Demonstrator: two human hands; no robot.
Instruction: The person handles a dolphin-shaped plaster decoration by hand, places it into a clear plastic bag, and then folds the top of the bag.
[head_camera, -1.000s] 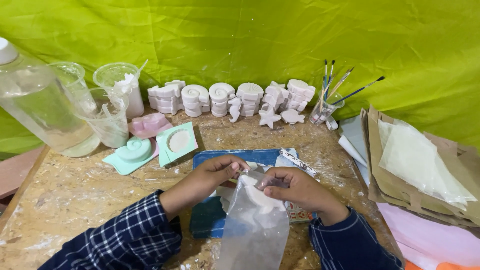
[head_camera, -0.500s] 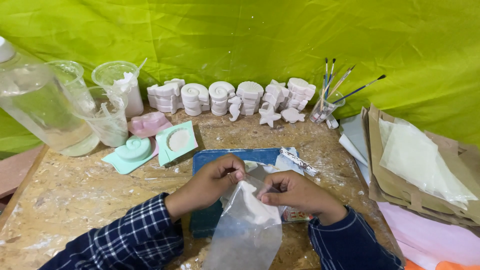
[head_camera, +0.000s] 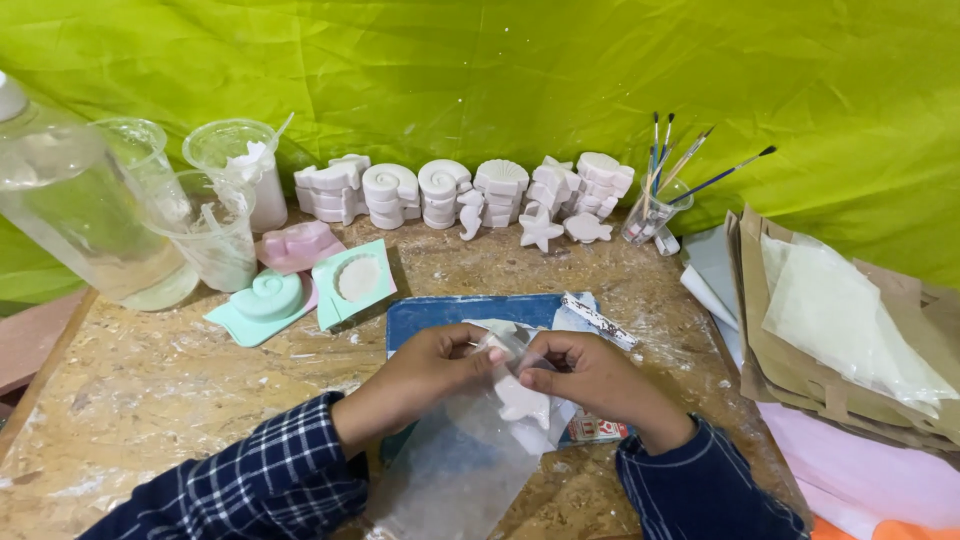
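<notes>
My left hand (head_camera: 425, 375) and my right hand (head_camera: 590, 378) both pinch the top edge of a clear plastic bag (head_camera: 462, 460) that hangs down towards me over the table. A small white plaster figure (head_camera: 522, 402) shows through the bag just below my fingers. Under the hands lies a blue mat (head_camera: 425, 313) with a printed packet (head_camera: 598, 430) on its right side.
White plaster sea-shape casts (head_camera: 470, 190) stand in a row at the back. Mint and pink moulds (head_camera: 300, 280), plastic cups (head_camera: 215, 225) and a large clear bottle (head_camera: 70, 220) are at the left. A jar of brushes (head_camera: 655, 210) and brown paper bags (head_camera: 830, 340) are at the right.
Both hands shifted slightly lower and closer together on the bag's mouth; the plaster figure now sits inside the bag under my fingers.
</notes>
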